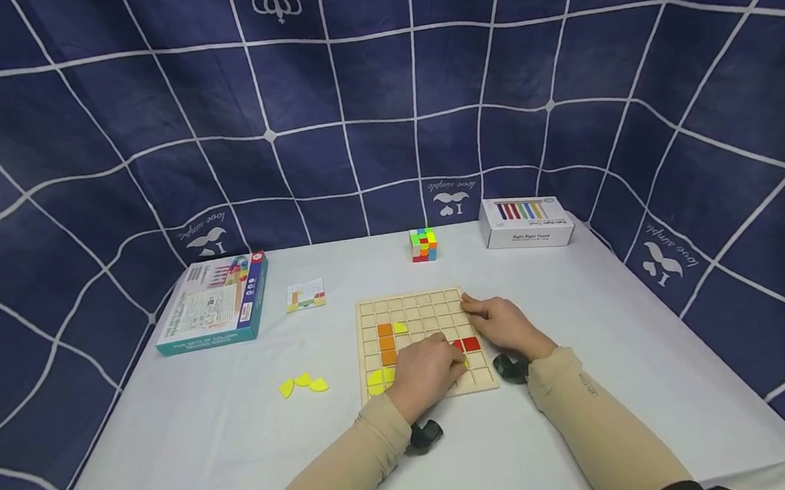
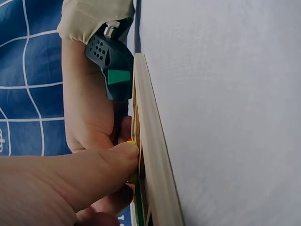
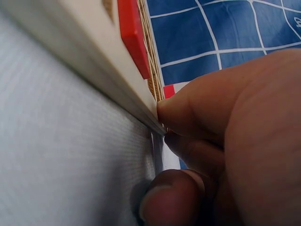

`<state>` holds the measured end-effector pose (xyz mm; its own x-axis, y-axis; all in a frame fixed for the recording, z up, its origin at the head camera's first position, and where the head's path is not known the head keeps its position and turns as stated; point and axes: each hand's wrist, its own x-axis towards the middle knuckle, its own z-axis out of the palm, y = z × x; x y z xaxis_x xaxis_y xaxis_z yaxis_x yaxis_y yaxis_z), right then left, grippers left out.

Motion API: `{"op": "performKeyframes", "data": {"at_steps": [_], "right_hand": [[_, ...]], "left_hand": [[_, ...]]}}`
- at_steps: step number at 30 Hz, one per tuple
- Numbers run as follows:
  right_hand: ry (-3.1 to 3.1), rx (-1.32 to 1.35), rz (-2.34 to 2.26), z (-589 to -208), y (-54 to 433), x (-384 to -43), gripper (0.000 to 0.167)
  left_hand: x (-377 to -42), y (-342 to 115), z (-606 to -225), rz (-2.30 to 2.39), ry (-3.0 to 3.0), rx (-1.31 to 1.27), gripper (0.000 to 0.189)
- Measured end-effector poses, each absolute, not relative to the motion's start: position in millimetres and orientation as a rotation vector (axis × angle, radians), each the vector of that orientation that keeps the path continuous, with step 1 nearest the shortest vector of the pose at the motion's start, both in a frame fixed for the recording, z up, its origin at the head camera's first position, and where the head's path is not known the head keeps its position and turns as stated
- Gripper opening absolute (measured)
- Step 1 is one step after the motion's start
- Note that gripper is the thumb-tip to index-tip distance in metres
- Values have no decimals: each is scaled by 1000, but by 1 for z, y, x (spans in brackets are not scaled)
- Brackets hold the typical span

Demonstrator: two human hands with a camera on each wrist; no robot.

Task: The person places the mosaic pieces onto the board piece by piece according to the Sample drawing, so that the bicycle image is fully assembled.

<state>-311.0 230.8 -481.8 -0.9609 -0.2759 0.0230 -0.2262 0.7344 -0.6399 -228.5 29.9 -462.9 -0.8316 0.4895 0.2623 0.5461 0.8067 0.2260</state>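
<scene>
A wooden grid board point(image 1: 408, 303) lies on the white table in the head view. My left hand point(image 1: 426, 370) reaches over its lower middle and pinches a yellow piece point(image 2: 132, 179) down at the grid; the hand hides part of the board. At the board's right edge, my right hand point(image 1: 505, 327) grips the rim between thumb and fingers. Close to it lie red square tiles point(image 1: 471, 344). Orange tiles point(image 1: 387, 343) form a column on the left side, with a yellow quarter-round piece point(image 1: 400, 327) beside the top one. More yellow pieces point(image 1: 375, 379) fill cells at the lower left.
Several loose yellow pieces point(image 1: 302, 380) lie left of the board. Behind them is a small pattern card point(image 1: 306, 294). A teal game box point(image 1: 209, 308) lies at the far left, a puzzle cube point(image 1: 424, 245) at the back, and a white box point(image 1: 527, 225) at back right.
</scene>
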Motion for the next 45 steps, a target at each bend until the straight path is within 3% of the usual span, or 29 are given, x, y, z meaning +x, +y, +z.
{"op": "performKeyframes", "data": {"at_steps": [14,29,45], "right_hand": [[2842,-412,-1072,-480,229,-309,43],[2820,-378,-1075,-477,229,-309,44],[2826,-392,-1067,-479,230,-310,43]], "left_hand": [[-224,31,-464,-395,-2759,-824,14],[-230,31,-467,-654,-2827,-696,8],[-225,27,-462,-594,-2793,-813,7]]}}
